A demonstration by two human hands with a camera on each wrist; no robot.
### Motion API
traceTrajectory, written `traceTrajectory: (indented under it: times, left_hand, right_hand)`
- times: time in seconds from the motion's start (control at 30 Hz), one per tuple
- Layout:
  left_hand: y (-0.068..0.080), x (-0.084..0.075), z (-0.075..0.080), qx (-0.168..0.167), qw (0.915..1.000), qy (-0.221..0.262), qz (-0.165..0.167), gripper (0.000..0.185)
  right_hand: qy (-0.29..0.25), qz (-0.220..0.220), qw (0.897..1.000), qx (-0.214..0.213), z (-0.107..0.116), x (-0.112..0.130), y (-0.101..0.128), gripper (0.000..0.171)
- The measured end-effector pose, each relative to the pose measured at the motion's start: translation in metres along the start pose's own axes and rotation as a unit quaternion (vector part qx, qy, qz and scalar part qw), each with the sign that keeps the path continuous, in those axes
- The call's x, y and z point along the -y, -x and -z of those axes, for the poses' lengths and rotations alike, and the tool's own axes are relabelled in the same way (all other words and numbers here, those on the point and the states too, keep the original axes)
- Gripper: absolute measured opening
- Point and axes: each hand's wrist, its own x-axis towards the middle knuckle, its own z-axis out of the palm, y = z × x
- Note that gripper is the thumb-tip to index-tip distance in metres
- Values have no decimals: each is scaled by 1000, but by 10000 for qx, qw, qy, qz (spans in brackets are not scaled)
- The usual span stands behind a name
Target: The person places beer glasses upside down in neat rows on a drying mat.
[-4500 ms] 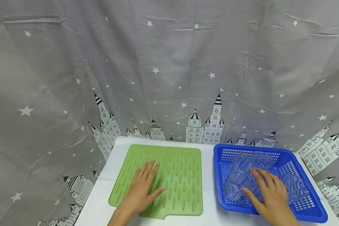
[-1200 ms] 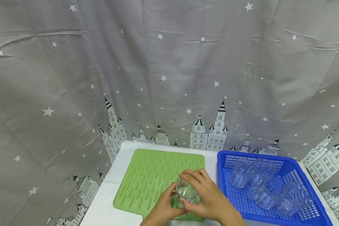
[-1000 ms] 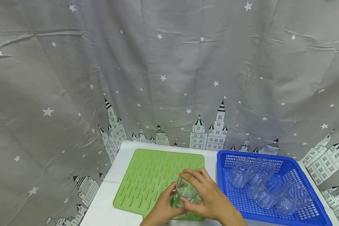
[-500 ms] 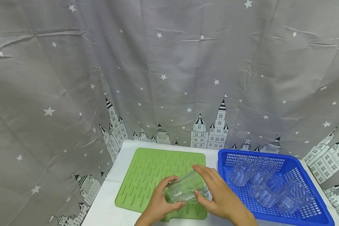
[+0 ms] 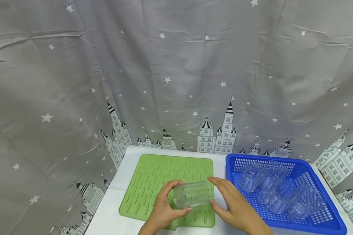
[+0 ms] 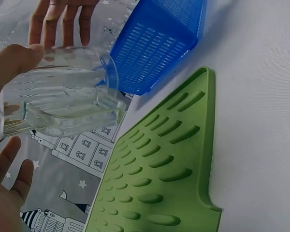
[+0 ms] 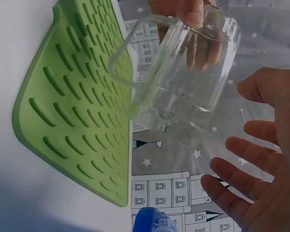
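My left hand (image 5: 163, 209) grips one end of a clear glass mug (image 5: 195, 195), thumb on one side and fingers on the other. The mug lies sideways in the air above the green ridged mat (image 5: 161, 176). Its looped handle (image 7: 117, 65) shows in the right wrist view, toward the mat. My right hand (image 5: 233, 205) is at the mug's other end; in the right wrist view its fingers (image 7: 241, 157) are spread and a gap separates them from the glass.
On the right of the white table (image 5: 106, 213) stands a blue perforated basket (image 5: 244, 209) holding several clear glass mugs (image 5: 277, 197). A grey curtain (image 5: 164, 65) printed with stars and castles hangs behind the table.
Both hands were earlier apart, over mat and basket. A mug came out of the basket into both hands, then turned from upright onto its side. The right hand has now come off it.
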Motion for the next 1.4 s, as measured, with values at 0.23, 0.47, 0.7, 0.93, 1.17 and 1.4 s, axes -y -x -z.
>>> traceTrajectory:
  times: [0.23,0.47,0.7,0.93,1.17,1.4]
  left_hand:
    - [-1,-4,2,-61,9980,487,396,85]
    - [0,-3,3,-215,9969,462,606,86]
    - [1,-3,3,-328,9953,418,808,86]
    - [1,-1,4,-459,9959,247,741,84]
    - [-5,2,8,-961,9917,39,851,84]
    - [-15,7,15,-1093,9881,-49,1081,85]
  right_hand:
    - [70,-50,9999,-135,1,0,2,76]
    - [112,-90,9998,-122,0,-2,4,75]
    - [163,-79,9997,-145,0,-3,6,80]
    - [236,-255,9994,-37,1,-4,10,78]
    - [335,-661,9972,32,8,-8,16,70]
    - [546,-843,9949,-100,16,-21,26,70]
